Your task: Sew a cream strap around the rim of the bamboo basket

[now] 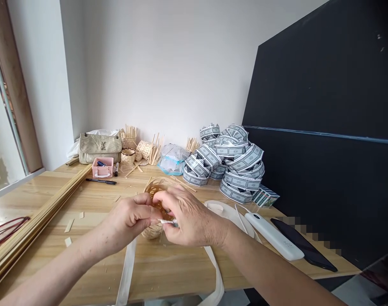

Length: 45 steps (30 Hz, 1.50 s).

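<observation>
A small woven bamboo basket (152, 232) stands on the table in front of me, partly hidden by my hands. My left hand (126, 219) is closed, its thumb and forefinger pinching a bit of white fabric tape (128, 272) at the near side of the rim. Bent over the basket's opening, my right hand (189, 216) has its thumb and fingers closed on the same white bit, close to the left fingertips. One length of tape hangs down the table's front edge on the left and another on the right. The exact grip is partly hidden.
Long bamboo strips (53, 204) lie along the left, near red glasses (12, 227). A pink box (103, 168), a handbag (100, 148) and patterned ribbon rolls (238, 165) stand at the back. A white power bank (273, 236) and a phone (304, 244) lie right.
</observation>
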### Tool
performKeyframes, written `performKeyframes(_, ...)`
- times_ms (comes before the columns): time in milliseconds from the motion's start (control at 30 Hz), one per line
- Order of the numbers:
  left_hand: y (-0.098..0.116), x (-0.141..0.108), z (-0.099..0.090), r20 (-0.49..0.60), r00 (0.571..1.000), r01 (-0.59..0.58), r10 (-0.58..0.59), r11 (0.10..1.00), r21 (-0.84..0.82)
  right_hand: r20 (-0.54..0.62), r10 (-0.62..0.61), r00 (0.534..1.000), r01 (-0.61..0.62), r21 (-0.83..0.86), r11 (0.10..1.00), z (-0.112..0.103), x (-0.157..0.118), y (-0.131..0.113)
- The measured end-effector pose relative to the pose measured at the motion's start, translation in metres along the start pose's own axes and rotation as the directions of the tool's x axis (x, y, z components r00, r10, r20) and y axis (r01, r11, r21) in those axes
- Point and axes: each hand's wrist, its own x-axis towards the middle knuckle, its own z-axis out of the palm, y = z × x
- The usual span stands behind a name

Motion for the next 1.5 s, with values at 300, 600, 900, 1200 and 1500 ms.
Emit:
performKeyframes(300, -0.006, 0.0, 0.0, -0.014, 1.0, -0.014, 0.013, 0.999, -0.048, 0.055, -0.017, 0.998, 0.017, -0.002, 1.0, 0.001, 0.004, 0.0)
performKeyframes(600, -0.006, -0.003, 0.003, -0.076, 0.981, 0.175, -0.176, 0.984, -0.021, 0.102, 0.004, 0.995, -0.006, 0.024, 1.0, -0.005, 0.008, -0.003)
performKeyframes(900, -0.008, -0.007, 0.003, -0.076, 0.949, 0.301, -0.305, 0.951, -0.068, 0.204, -0.01, 0.979, 0.01, 0.005, 1.0, -0.007, 0.015, -0.003)
performKeyframes(1200, -0.009, -0.007, 0.002, -0.103, 0.967, 0.24, -0.235, 0.97, 0.039, 0.193, 0.029, 0.981, -0.029, -0.005, 1.0, -0.006, 0.016, -0.006)
performKeyframes(1500, -0.006, -0.012, -0.001, -0.107, 0.983, 0.168, -0.148, 0.961, 0.221, 0.205, 0.034, 0.978, 0.022, -0.263, 0.965, -0.025, 0.012, -0.012)
